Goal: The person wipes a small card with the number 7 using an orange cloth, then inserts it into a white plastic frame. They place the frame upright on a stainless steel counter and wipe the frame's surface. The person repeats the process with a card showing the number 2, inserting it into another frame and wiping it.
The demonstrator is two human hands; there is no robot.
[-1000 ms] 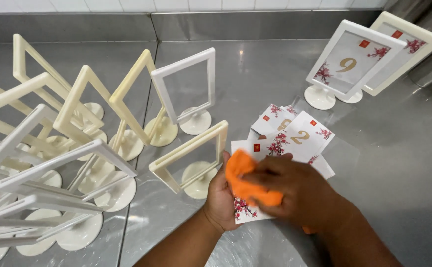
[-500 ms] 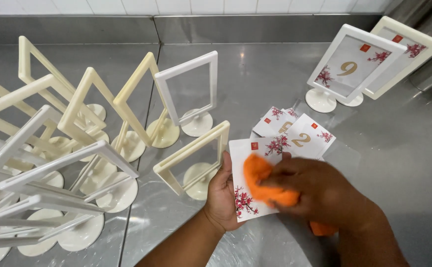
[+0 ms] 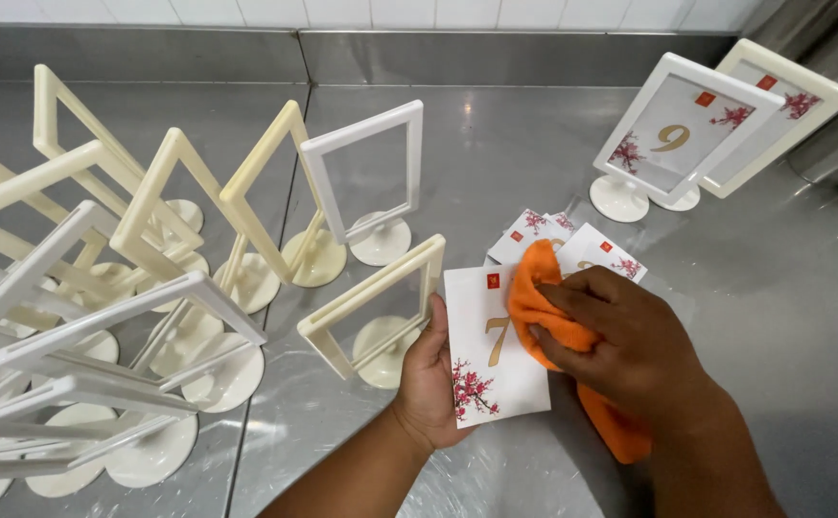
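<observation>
left hand (image 3: 426,384) pinching white number card (image 3: 491,350); right hand (image 3: 630,350) pressing orange cloth (image 3: 544,302) on it. risk: hard wiping may crease the card.

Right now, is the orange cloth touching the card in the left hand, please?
Touching: the head view shows the orange cloth, pressed by the right hand, lying on the card that the left hand holds.
</observation>
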